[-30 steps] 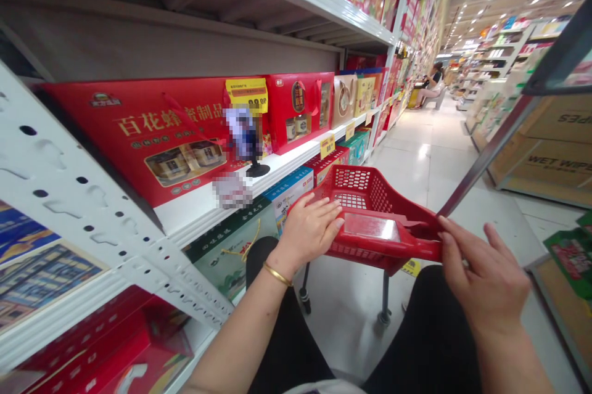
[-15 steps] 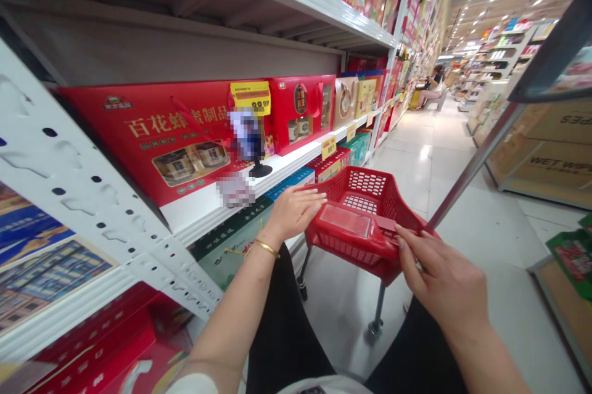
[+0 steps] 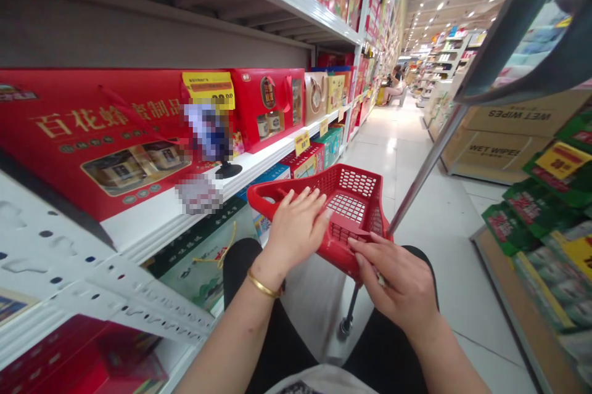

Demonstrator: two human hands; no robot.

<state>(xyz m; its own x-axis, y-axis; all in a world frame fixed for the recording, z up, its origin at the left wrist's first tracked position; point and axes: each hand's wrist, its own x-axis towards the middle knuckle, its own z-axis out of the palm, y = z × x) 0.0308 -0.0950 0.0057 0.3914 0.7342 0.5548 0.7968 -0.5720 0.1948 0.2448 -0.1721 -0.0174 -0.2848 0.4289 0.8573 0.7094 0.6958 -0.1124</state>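
A red plastic shopping basket (image 3: 354, 183) stands on a wheeled frame right in front of me, with a thin metal pull handle (image 3: 428, 169) rising to the upper right. My left hand (image 3: 296, 227) lies on its near-left rim, fingers spread, with a gold bangle (image 3: 263, 286) on the wrist. My right hand (image 3: 393, 280) has curled fingers closed around the basket's near edge. Below the basket, one metal leg ends in a small caster (image 3: 345, 327). Both hands hide part of the basket's rim.
A white perforated shelf upright (image 3: 92, 283) and red gift boxes (image 3: 92, 129) line the left side. Green packs (image 3: 531, 215) and wet wipes cartons (image 3: 504, 147) stand on the right. A seated person (image 3: 395, 89) is far down the tiled aisle (image 3: 407, 197).
The basket has swung left and turned, so its flat red panel with the shiny patch no longer shows. Both hands moved left with it. The shelves shifted left in view.
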